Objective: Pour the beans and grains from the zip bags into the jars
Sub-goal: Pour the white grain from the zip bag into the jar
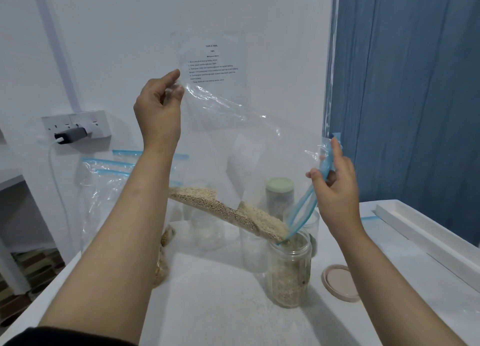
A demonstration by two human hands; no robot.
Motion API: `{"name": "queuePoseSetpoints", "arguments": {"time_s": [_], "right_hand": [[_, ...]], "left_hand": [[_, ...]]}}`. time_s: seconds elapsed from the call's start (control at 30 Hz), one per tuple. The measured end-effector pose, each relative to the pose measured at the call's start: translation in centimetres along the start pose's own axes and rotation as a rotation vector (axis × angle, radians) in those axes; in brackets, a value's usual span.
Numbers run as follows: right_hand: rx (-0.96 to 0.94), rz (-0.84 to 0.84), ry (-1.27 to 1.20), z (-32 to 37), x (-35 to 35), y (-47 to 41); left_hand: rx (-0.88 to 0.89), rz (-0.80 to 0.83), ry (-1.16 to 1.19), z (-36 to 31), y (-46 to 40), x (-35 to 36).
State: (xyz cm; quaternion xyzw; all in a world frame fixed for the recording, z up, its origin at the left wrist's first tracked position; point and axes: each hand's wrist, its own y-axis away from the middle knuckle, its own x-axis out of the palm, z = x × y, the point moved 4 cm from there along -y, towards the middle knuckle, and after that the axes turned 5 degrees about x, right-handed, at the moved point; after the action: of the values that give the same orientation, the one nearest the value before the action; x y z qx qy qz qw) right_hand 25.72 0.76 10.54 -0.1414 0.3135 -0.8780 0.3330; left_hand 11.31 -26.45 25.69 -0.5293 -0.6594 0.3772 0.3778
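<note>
A large clear zip bag (259, 148) hangs tilted over the table, its blue zip mouth pointing down into a clear jar (291, 273). Pale grains (233, 213) lie along the bag's lower edge and run into the jar, which is partly filled. My left hand (158, 109) pinches the bag's raised bottom corner high up. My right hand (335, 179) pinches the blue zip strip at the bag's mouth, just above the jar.
A pink lid (340, 282) lies right of the jar. Behind stand empty clear jars (207, 228), a green-lidded jar (280, 195) and several other zip bags (104, 187). A white tray rim (426, 231) runs along the right. A wall socket with charger (75, 130) is at left.
</note>
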Motion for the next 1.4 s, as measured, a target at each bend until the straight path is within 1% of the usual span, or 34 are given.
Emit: {"name": "queuePoseSetpoints", "arguments": {"time_s": [1.4], "right_hand": [[-0.01, -0.042, 0.052, 1.1, -0.5, -0.2]], "left_hand": [[0.042, 0.071, 0.032, -0.7, -1.5, 0.8]]}}
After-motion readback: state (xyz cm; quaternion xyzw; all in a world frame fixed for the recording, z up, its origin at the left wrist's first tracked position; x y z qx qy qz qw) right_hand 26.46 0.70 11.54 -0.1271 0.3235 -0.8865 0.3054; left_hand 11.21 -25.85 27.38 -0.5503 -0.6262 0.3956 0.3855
